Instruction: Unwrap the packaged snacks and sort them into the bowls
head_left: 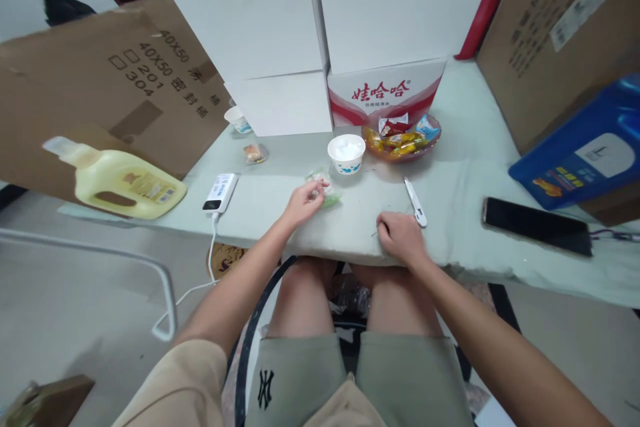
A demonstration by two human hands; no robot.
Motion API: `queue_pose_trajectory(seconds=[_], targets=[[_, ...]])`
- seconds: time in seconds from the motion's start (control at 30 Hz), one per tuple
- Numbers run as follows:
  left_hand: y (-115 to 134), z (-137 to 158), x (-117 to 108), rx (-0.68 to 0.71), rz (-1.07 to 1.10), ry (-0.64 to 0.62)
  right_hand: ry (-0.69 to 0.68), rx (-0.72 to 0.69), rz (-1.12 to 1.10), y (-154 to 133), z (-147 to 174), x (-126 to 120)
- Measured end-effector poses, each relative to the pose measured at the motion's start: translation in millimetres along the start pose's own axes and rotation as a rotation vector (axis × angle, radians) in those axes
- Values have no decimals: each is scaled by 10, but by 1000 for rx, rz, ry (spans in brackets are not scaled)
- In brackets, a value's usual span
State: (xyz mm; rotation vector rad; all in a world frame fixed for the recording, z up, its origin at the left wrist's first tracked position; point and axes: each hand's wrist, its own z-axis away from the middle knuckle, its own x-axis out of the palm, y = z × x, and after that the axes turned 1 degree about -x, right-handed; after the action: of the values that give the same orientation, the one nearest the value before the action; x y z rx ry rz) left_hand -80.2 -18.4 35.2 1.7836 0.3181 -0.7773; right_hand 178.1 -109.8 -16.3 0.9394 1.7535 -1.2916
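My left hand (304,203) is closed, its fingers curled at a crinkled clear-and-green plastic wrapper (331,200) that shows on both sides of them. My right hand (401,235) rests as a fist near the table's front edge. A thin dark tip pokes out beside its thumb, too small to name. Just right of that fist lies a white utility knife (415,202), blade end pointing away from me. Beyond the wrapper stands a paper cup (347,155) filled with something white. A pinkish glass bowl (406,155) of wrapped snacks sits beside the cup.
A small wrapped snack (254,153) and another paper cup (239,120) lie back left. Nearer are a white power bank (221,193) with a cable and a yellow jug (127,183). A phone (537,225) and blue jug (580,147) are right. White boxes (280,107) stand behind.
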Motion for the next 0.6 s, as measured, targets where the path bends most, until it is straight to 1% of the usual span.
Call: queue_pose_trajectory(seconds=[0.07, 0.1, 0.13, 0.17, 0.23, 0.27, 0.3, 0.33, 0.37, 0.43, 0.47, 0.53, 0.6], targets=[[132, 82, 8, 123, -28, -95, 21, -8, -28, 1, 5, -7], [183, 99, -22, 187, -47, -111, 33, -12, -42, 6, 9, -8], [216, 96, -68, 229, -64, -81, 42, -16, -50, 13, 14, -5], [227, 74, -122, 237, -85, -3, 49, -17, -53, 22, 21, 0], [182, -12, -214, 156, -153, 209, 57, -21, -37, 35, 40, 18], [129, -65, -236, 91, -196, 284, 60, -28, -20, 35, 51, 28], [61, -118, -234, 33, -234, 299, 64, -40, 2, 29, 63, 37], [-13, -166, -207, -2, -259, 247, 68, -55, 30, 16, 73, 42], [-87, -204, -155, 3, -269, 157, 72, -70, 60, -4, 81, 42], [-204, -245, 5, 50, -249, -4, 69, -76, 123, -64, 87, 20], [-239, -247, 101, 68, -232, -47, 61, -57, 150, -99, 83, -1], [-260, -220, 289, 97, -205, -87, 28, 2, 193, -165, 62, -53], [-233, -172, 442, 117, -193, -81, -7, 26, 211, -210, 31, -100]])
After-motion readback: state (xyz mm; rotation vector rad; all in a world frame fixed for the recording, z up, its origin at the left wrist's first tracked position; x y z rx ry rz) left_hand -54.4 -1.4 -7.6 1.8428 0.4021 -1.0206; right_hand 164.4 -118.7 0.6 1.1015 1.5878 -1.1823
